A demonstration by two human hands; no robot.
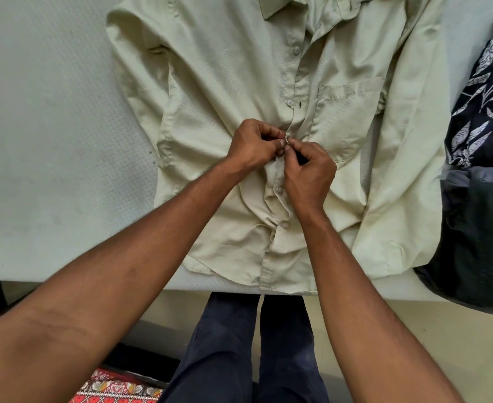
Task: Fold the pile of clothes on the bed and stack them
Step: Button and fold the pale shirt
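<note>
Forearms (123, 257): two, bare, reaching up from the lower corners to meet over mid-frame.
Trousers (230, 344): dark navy, both legs visible below the bed's near edge, standing against it.
Rug (114, 388): red with a pattern, one corner showing on the floor at lower left.
Bed (50, 112): pale cover with a fine dotted texture; bears all clothing listed.
Shirt (228, 82): pale green, long-sleeved, laid flat and face up at the bed's centre, collar (280, 7) away from the person, hem at the near edge. Chest pocket (347, 112) on the right panel. Sleeves lie down along each side. Two lower buttons (278, 189) fastened; upper front parted, with loose buttons above the hands. Cloth puckered around the hands.
Left hand (252, 146): fingers curled, thumb and fingertips pinching the shirt's front edge at mid-chest.
Right hand (308, 173): fingers curled, pinching the opposite front edge at the same spot, touching the left hand.
Pile (484, 106): at the bed's right edge, beside the shirt's sleeve; navy leaf-print cloth on top, grey and dark green cloth beneath, hanging over the near edge.
</note>
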